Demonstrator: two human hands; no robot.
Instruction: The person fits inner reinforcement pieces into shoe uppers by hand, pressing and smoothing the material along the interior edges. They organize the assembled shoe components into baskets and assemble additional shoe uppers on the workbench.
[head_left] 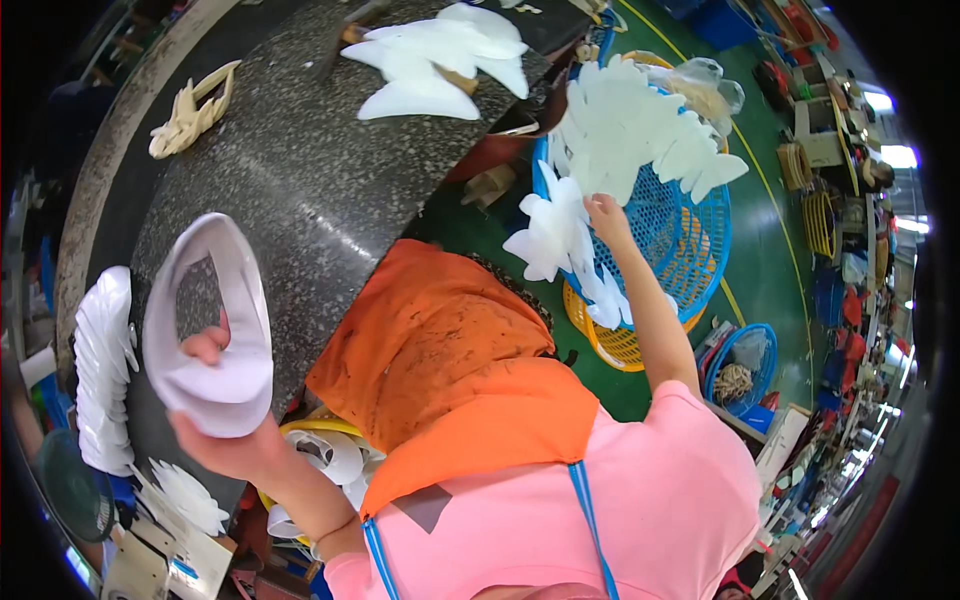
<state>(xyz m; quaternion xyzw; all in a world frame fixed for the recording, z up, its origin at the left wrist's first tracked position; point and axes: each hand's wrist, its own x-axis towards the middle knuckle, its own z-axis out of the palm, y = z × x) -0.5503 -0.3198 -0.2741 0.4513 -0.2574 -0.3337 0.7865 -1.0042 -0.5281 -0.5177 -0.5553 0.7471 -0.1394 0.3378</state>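
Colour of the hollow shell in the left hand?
The hollow shell is white with a pale lilac tint; best in head view.

Green floor; small blue basket; yellow basket farther right.

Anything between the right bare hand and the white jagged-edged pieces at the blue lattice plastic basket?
Nothing visible. The right bare hand is right at the white jagged-edged pieces, by the left side of the blue lattice plastic basket; whether it grips them, I can't tell.

The hollow white piece partly hides the left hand, and red goods far right are indistinct.
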